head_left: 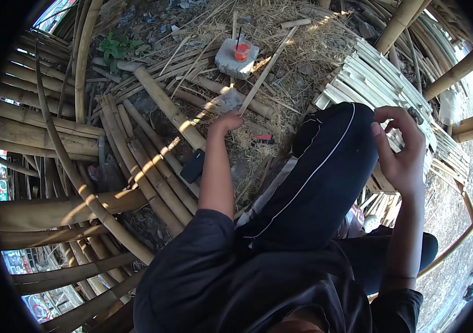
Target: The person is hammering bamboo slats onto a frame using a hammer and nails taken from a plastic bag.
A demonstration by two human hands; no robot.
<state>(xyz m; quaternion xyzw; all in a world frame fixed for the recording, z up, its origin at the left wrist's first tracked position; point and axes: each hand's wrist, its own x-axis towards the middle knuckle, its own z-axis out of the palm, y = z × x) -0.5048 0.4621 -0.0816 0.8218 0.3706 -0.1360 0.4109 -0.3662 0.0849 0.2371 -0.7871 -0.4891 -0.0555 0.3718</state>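
**Seated among bamboo: left hand down at the ground litter, right hand raised by the knee**

Position: person sits on the ground, raised knee in dark trousers with a white side stripe [325, 177] between the two arms.

Left hand [226, 121]: arm stretched forward and down, fingers curled and pressed together at the ground. It touches or closes on a flat grey piece [226, 101] lying in the straw [281, 50]; the fingertips are hidden, so I cannot tell whether it is actually gripped. The piece lies just ahead of the hand, beside a thick bamboo pole [167, 108].

Right hand [401, 145]: lifted beside the knee, fingers bent and loosely spread, thumb toward the knee. A small dark object seems to sit at the fingertips, too small to identify. Just behind it is the stack of split bamboo slats [380, 83], within easy reach from this seat, probably why it is piled there.

Surroundings: a red drink cup with a straw [241, 51] stands on a grey block [236, 60], likely raised to keep it upright and out of the litter. A dark flat object [193, 166] lies among the poles near the left forearm. Curved bamboo strips [75, 177] arc along the left.
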